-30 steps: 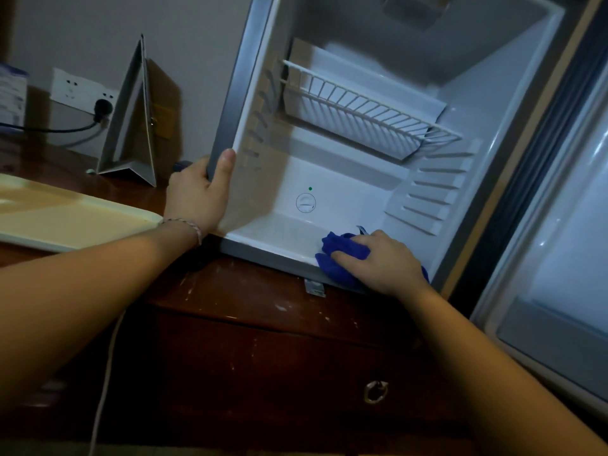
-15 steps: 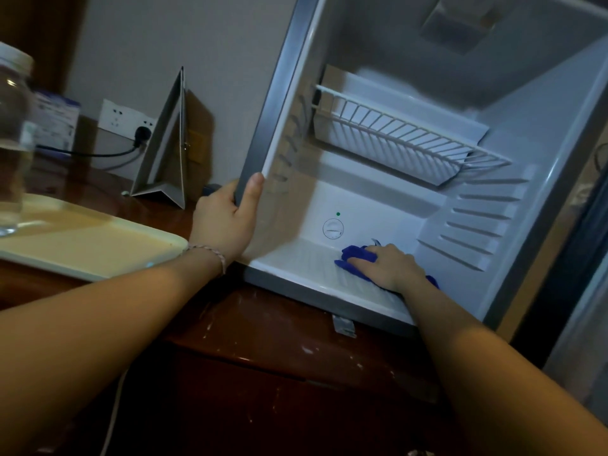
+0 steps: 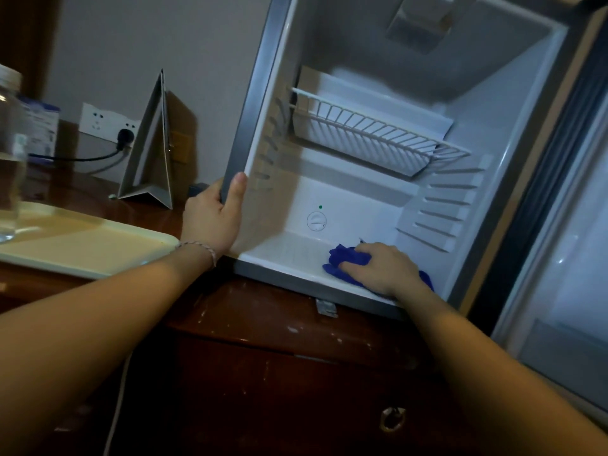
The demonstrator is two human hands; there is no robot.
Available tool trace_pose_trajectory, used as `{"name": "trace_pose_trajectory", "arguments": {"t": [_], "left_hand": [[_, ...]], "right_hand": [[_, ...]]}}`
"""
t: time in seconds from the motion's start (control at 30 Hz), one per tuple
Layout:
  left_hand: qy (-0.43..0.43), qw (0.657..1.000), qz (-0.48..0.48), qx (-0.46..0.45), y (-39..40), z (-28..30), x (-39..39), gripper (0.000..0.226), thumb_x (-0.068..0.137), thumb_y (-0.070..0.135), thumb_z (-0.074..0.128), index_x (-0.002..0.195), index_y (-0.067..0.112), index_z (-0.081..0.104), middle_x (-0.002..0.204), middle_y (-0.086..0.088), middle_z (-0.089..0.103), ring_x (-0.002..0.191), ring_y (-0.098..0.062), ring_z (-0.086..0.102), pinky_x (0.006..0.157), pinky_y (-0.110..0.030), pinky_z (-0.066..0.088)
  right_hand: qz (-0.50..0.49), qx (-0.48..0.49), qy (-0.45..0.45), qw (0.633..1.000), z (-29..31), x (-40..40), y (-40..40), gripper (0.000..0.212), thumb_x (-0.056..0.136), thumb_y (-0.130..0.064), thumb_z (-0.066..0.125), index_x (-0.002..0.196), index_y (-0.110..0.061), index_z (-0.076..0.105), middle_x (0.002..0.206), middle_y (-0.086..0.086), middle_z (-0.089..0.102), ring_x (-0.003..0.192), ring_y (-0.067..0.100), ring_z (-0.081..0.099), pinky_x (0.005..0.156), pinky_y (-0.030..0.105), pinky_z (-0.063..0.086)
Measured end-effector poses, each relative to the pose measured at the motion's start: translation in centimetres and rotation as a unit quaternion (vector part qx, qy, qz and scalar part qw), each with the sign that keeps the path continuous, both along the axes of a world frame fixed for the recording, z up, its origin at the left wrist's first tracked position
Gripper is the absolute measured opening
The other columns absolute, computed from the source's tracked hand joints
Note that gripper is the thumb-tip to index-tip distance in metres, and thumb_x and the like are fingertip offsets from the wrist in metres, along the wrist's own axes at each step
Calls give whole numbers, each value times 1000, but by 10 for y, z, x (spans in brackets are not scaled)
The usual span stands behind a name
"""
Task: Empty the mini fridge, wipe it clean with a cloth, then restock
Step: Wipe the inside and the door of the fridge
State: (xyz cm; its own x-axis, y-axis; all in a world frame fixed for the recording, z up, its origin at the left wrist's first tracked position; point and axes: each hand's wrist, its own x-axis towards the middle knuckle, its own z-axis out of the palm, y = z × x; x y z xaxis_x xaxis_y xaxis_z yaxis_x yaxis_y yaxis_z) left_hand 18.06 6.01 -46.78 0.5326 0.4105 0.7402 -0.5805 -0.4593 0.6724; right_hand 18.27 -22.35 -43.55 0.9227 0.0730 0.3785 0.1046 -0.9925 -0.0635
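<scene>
The mini fridge [image 3: 513,133] stands open on a dark wooden cabinet, its white inside holding only a wire shelf [image 3: 371,133]. My left hand [image 3: 212,218] grips the fridge's grey left front edge, thumb on the inner rim. A crumpled blue cloth [image 3: 345,258] lies on the fridge floor near the right front corner. My right hand [image 3: 381,268] presses down on the cloth, fingers curled over it, and hides most of it. A round dial [image 3: 316,221] sits on the back wall.
A cream tray [image 3: 82,248] lies on the cabinet top at left with a glass jar [image 3: 10,159] on it. A folded card stand [image 3: 153,146] and a wall socket [image 3: 108,123] with a plug are behind. The open fridge door [image 3: 566,258] is at right.
My right hand slid the cloth from the front lip onto the fridge floor, then slightly back toward the front. My left hand kept its grip on the left edge. The view shifted.
</scene>
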Motion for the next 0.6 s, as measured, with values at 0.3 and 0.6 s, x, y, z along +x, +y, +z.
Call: {"name": "trace_pose_trajectory", "arguments": {"t": [0.3, 0.6], "left_hand": [[77, 990, -43, -108, -6, 9, -7, 62, 104, 55, 21, 71, 16, 57, 76, -3, 59, 73, -12, 57, 65, -28, 40], [97, 988, -61, -107, -3, 8, -13, 63, 104, 51, 19, 95, 7, 63, 85, 0, 59, 83, -15, 54, 82, -28, 34]], "right_hand": [[97, -1, -38, 995, -9, -18, 42, 36, 86, -68, 51, 97, -37, 63, 98, -6, 54, 101, 29, 56, 77, 35, 42], [173, 7, -7, 985, -5, 5, 140, 42, 87, -68, 48, 117, -40, 61, 120, 2, 54, 115, 37, 48, 88, 44, 45]]}}
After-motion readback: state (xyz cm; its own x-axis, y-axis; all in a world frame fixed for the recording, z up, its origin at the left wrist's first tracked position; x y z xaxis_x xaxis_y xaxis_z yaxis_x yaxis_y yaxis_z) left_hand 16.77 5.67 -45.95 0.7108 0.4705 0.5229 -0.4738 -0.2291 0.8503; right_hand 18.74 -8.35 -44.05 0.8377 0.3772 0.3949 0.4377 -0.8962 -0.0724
